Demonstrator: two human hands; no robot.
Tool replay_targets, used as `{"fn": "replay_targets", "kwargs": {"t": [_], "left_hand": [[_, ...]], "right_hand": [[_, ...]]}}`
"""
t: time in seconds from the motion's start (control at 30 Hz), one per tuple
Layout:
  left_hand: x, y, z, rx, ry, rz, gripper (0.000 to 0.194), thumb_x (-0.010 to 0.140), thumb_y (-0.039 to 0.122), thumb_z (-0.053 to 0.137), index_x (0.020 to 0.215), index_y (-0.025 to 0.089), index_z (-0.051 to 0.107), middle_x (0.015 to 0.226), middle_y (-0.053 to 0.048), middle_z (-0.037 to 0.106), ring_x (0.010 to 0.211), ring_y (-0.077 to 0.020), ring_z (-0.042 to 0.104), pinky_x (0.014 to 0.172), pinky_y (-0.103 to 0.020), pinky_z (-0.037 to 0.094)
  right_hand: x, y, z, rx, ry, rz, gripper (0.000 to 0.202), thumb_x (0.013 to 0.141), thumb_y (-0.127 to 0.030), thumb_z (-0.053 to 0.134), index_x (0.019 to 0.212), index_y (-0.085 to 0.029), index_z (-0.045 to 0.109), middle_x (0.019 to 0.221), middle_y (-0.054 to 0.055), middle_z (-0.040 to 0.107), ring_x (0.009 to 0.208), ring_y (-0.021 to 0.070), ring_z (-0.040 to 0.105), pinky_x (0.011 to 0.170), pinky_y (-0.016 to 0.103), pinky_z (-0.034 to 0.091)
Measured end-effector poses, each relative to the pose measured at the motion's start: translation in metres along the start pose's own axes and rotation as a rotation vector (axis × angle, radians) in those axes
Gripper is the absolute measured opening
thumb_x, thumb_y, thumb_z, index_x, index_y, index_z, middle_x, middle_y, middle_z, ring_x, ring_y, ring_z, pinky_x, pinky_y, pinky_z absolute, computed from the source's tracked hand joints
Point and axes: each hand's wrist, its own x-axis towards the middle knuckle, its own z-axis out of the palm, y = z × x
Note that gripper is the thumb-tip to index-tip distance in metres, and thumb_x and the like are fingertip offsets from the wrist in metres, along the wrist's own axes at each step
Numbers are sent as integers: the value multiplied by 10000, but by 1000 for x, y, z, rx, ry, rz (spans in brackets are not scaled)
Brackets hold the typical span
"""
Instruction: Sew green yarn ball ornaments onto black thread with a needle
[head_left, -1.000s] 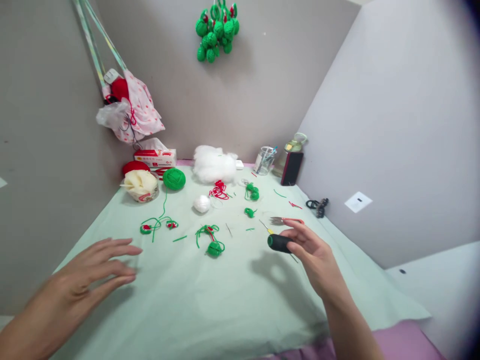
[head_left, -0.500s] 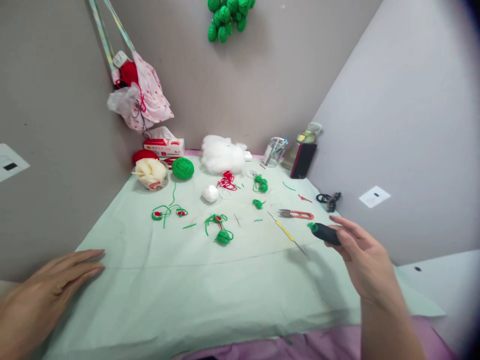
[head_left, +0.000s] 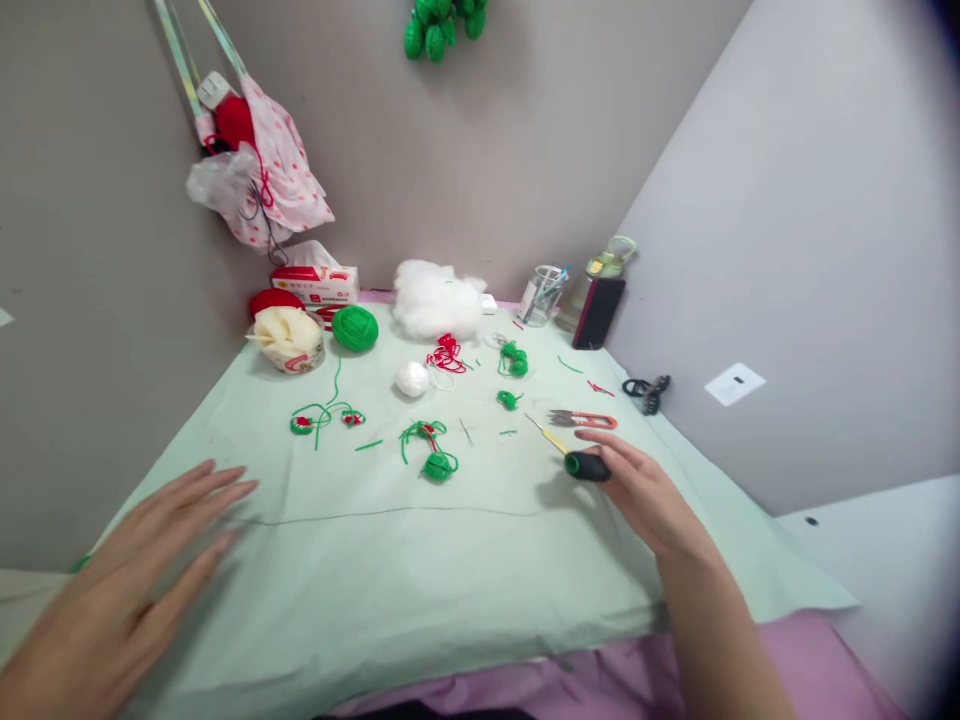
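Note:
My right hand (head_left: 645,490) holds a dark spool of thread (head_left: 589,466), its green end facing left, above the table. Under it lies a crochet hook with a yellow grip (head_left: 553,440), partly covered by the spool. Orange-handled thread snips (head_left: 583,419) rest just beyond my fingertips. A thin dark thread (head_left: 405,510) stretches across the cloth between the two hands. Over the left side of the table, my left hand (head_left: 150,570) has its fingers extended and apart. A green crocheted ball (head_left: 437,466) with loose yarn ends sits in the middle, a needle (head_left: 466,432) beside it.
Green yarn (head_left: 355,328), a white yarn ball (head_left: 412,379) and white stuffing (head_left: 439,300) sit farther back. A glass of pens (head_left: 543,296) and a phone (head_left: 598,314) stand back right. A tissue box (head_left: 315,284) is at back left. Walls enclose the table's rear.
My right hand has brought the spool leftward, over the crochet hook, and turned its green end. My left hand has moved right and its fingers have spread. The view has shifted slightly.

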Motion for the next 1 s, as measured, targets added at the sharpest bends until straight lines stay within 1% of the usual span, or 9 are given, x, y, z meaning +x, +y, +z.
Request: {"fn": "replay_targets", "kwargs": {"t": [0.07, 0.13, 0.3, 0.37, 0.47, 0.6, 0.73, 0.9, 1.0], "left_hand": [[-1, 16, 12, -10, -42, 68, 422, 939, 409, 535, 1323, 584, 525, 1446, 165, 548, 1457, -261, 391, 1262, -498, 234], [-4, 32, 23, -60, -71, 57, 392, 929, 401, 569, 1297, 536, 561, 1464, 133, 536, 1466, -262, 376, 1263, -492, 233], [-3, 64, 46, -264, -116, -24, 178, 890, 408, 640, 1052, 366, 700, 1375, 16, 623, 1396, -288, 480, 1146, -478, 427], [2, 77, 52, -349, -141, -33, 129, 893, 409, 638, 955, 327, 715, 1326, -13, 650, 1363, -294, 516, 1095, -464, 477], [13, 99, 59, -455, -141, -52, 152, 898, 414, 632, 856, 307, 732, 1240, -27, 674, 1313, -282, 551, 1079, -439, 480], [22, 123, 69, -568, -135, -80, 158, 896, 418, 642, 891, 342, 781, 977, -23, 664, 1093, -221, 622, 992, -355, 508], [22, 132, 78, -657, -151, -126, 162, 886, 400, 657, 922, 336, 801, 865, -20, 617, 929, -188, 606, 864, -300, 517], [19, 129, 82, -758, -168, -187, 127, 852, 362, 685, 851, 291, 791, 846, -22, 606, 925, -195, 600, 828, -295, 499], [20, 126, 79, -765, -184, -182, 105, 850, 339, 685, 828, 283, 771, 832, -17, 594, 925, -197, 596, 849, -303, 485]], "right_hand": [[8, 1, 6, -10, 116, -71, 450, 820, -547, 727, 1118, -209, 711, 1187, 106, 681, 1052, 243, 638, 916, 382, 508], [10, -1, 15, 14, 151, -109, 426, 823, -539, 724, 1103, -218, 705, 1228, 97, 667, 1064, 239, 634, 919, 378, 503], [-12, -9, 50, 126, -5, -109, 423, 830, -538, 720, 1122, -234, 691, 917, 54, 691, 835, 200, 633, 760, 329, 521], [-21, -12, 66, 166, -59, -118, 419, 836, -534, 720, 1129, -235, 691, 903, 47, 685, 817, 187, 622, 737, 305, 509], [-30, -17, 85, 185, -129, -144, 417, 852, -526, 712, 1151, -236, 683, 916, 44, 683, 821, 181, 622, 745, 294, 503], [-37, -25, 107, 164, -226, -188, 379, 877, -481, 702, 1167, -240, 660, 923, 44, 686, 842, 187, 640, 776, 309, 520], [-46, -32, 125, 133, -256, -234, 345, 875, -428, 718, 1166, -257, 645, 941, 44, 700, 886, 203, 666, 806, 340, 549], [-56, -30, 137, 69, -209, -304, 363, 848, -362, 763, 1184, -289, 648, 960, 38, 711, 925, 213, 677, 874, 372, 552], [-56, -28, 138, 82, -235, -312, 397, 851, -433, 750, 1206, -287, 649, 1009, 59, 713, 963, 229, 665, 915, 396, 538]]}}
